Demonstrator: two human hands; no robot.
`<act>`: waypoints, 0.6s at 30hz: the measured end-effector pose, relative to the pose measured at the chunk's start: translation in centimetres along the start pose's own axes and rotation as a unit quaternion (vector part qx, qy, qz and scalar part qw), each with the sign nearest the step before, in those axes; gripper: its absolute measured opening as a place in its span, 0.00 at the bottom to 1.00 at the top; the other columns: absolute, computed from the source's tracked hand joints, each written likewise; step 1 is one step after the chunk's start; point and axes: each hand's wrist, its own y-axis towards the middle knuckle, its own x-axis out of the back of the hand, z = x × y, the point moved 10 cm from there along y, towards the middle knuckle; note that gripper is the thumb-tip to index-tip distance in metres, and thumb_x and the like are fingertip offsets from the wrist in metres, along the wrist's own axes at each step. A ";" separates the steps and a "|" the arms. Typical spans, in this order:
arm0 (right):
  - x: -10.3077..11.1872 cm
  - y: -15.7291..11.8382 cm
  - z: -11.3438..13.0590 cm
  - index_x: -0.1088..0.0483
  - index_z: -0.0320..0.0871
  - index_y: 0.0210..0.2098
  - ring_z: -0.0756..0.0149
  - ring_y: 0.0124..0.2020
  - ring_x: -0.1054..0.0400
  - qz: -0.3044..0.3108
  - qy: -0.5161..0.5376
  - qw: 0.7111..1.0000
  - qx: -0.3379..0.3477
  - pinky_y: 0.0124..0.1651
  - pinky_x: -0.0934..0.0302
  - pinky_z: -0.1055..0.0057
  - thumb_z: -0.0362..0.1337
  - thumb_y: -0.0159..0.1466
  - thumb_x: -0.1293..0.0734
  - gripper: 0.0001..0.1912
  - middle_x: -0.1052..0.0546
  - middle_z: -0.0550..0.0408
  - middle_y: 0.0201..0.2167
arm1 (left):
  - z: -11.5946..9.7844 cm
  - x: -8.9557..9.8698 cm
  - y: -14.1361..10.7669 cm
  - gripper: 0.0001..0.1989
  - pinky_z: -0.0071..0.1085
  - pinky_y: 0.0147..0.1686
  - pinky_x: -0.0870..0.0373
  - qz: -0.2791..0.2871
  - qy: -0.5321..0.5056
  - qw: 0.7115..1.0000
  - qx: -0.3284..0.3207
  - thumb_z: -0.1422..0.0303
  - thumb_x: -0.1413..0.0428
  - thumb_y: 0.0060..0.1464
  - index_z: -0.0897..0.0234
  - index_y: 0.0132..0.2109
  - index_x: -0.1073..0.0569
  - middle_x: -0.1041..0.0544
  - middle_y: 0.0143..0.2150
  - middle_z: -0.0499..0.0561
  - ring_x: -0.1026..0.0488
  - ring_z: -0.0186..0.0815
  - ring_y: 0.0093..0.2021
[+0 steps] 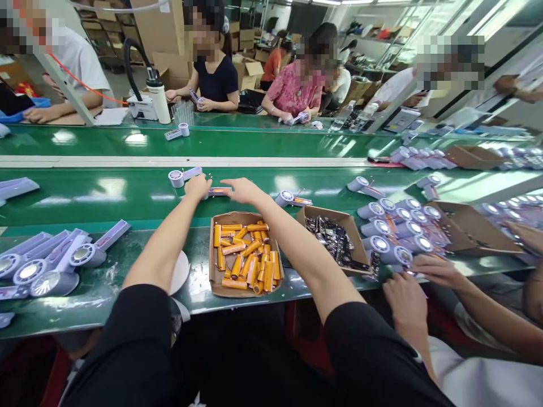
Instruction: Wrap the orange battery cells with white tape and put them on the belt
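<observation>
Both my hands reach out over the green belt to one lilac handheld fan (218, 191), whose opened handle shows an orange battery inside. My left hand (197, 187) is closed at the fan's head end and hides most of that head. At the other end of the handle is my right hand (245, 190), its index finger stretched out and its fingertips apart; whether it touches the handle is hard to see. Just behind my left hand lies another lilac fan (176, 179). A cardboard box of orange batteries (246, 257) sits between my forearms.
Right of the batteries stands a cardboard box of small dark parts (333, 237). Several lilac fans (394, 226) crowd the right side near a co-worker's hands (407, 299). More fans (51, 263) lie at left. Another fan (292, 199) rests on the belt (106, 192). Co-workers sit opposite.
</observation>
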 end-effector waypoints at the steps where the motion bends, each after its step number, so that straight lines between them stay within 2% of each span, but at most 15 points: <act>1: 0.7 -2.7 -0.9 0.26 0.45 0.72 0.54 0.69 0.26 -0.034 0.026 0.999 -0.004 0.71 0.35 0.61 0.40 0.79 0.38 0.25 0.22 0.46 0.69 | 0.5 0.6 -1.9 0.30 0.50 0.68 0.32 -0.005 0.000 1.000 -0.014 0.54 0.48 0.70 0.67 0.70 0.26 0.20 0.65 0.68 0.25 0.54 0.65; 2: 1.2 -5.9 -1.9 0.23 0.44 0.68 0.55 0.68 0.25 -0.065 0.061 0.996 -0.006 0.71 0.34 0.62 0.39 0.79 0.38 0.23 0.20 0.47 0.67 | 1.4 1.1 -4.5 0.31 0.49 0.71 0.34 -0.012 0.000 0.999 -0.039 0.52 0.46 0.70 0.65 0.71 0.27 0.21 0.67 0.66 0.26 0.54 0.67; 3: 1.4 -9.3 -2.9 0.17 0.45 0.61 0.56 0.63 0.21 -0.101 0.118 0.988 -0.005 0.68 0.31 0.62 0.40 0.78 0.36 0.19 0.16 0.48 0.61 | 2.7 1.3 -7.5 0.32 0.48 0.73 0.36 -0.014 0.000 0.997 -0.070 0.50 0.45 0.69 0.62 0.72 0.28 0.22 0.68 0.63 0.27 0.52 0.68; 5: 0.9 -16.6 -4.8 0.12 0.47 0.44 0.57 0.46 0.15 -0.147 0.246 0.958 -0.003 0.53 0.25 0.64 0.44 0.74 0.30 0.14 0.10 0.51 0.45 | 5.9 1.3 -15.1 0.32 0.48 0.72 0.34 -0.006 -0.002 0.985 -0.174 0.45 0.46 0.68 0.58 0.69 0.24 0.20 0.66 0.59 0.26 0.52 0.67; 7: -1.0 -22.8 -5.6 0.13 0.48 0.33 0.60 0.33 0.17 -0.143 0.327 0.934 -0.004 0.38 0.27 0.68 0.49 0.70 0.26 0.15 0.12 0.53 0.32 | 10.1 -0.3 -23.1 0.34 0.49 0.70 0.30 0.064 0.010 0.964 -0.259 0.38 0.43 0.63 0.53 0.65 0.20 0.18 0.65 0.56 0.25 0.54 0.67; 8: -1.9 -25.2 -5.4 0.15 0.48 0.28 0.61 0.28 0.19 -0.137 0.360 0.923 -0.002 0.34 0.29 0.69 0.50 0.70 0.26 0.18 0.14 0.54 0.27 | 12.6 -0.8 -26.4 0.37 0.51 0.70 0.30 0.080 0.023 0.960 -0.268 0.36 0.42 0.60 0.52 0.66 0.20 0.20 0.68 0.55 0.28 0.57 0.70; 10: -3.4 -28.3 -4.1 0.18 0.47 0.25 0.63 0.26 0.21 -0.131 0.408 0.903 0.000 0.32 0.29 0.69 0.50 0.72 0.28 0.22 0.16 0.54 0.24 | 16.4 -1.1 -30.7 0.38 0.53 0.70 0.29 0.073 0.043 0.964 -0.253 0.36 0.44 0.62 0.53 0.69 0.22 0.24 0.72 0.56 0.31 0.59 0.74; 12: -4.0 -28.9 -1.8 0.17 0.46 0.30 0.62 0.28 0.20 -0.135 0.432 0.892 0.010 0.35 0.28 0.69 0.49 0.74 0.31 0.21 0.15 0.52 0.27 | 17.9 -1.0 -32.5 0.37 0.54 0.70 0.29 0.051 0.057 0.972 -0.223 0.37 0.48 0.66 0.55 0.69 0.22 0.24 0.72 0.58 0.32 0.59 0.74; 14: -3.9 -27.5 0.5 0.15 0.46 0.36 0.60 0.33 0.18 -0.147 0.422 0.894 0.023 0.39 0.27 0.68 0.49 0.74 0.30 0.17 0.12 0.51 0.33 | 17.4 -0.9 -32.6 0.37 0.55 0.69 0.27 0.036 0.069 0.977 -0.200 0.37 0.49 0.67 0.58 0.67 0.21 0.22 0.69 0.60 0.31 0.59 0.73; 16: -3.3 -24.4 1.5 0.14 0.45 0.42 0.59 0.38 0.17 -0.163 0.393 0.904 0.023 0.44 0.27 0.68 0.48 0.73 0.30 0.16 0.11 0.50 0.39 | 16.1 -0.8 -31.8 0.36 0.57 0.67 0.25 0.029 0.076 0.979 -0.189 0.37 0.47 0.66 0.59 0.64 0.20 0.20 0.66 0.62 0.31 0.61 0.72; 18: -2.3 -19.9 0.7 0.15 0.44 0.45 0.58 0.42 0.18 -0.176 0.353 0.919 0.000 0.49 0.28 0.67 0.47 0.75 0.33 0.17 0.12 0.50 0.42 | 15.2 -0.7 -30.8 0.33 0.58 0.65 0.24 0.020 0.060 0.980 -0.188 0.38 0.44 0.64 0.57 0.62 0.18 0.18 0.64 0.61 0.31 0.62 0.71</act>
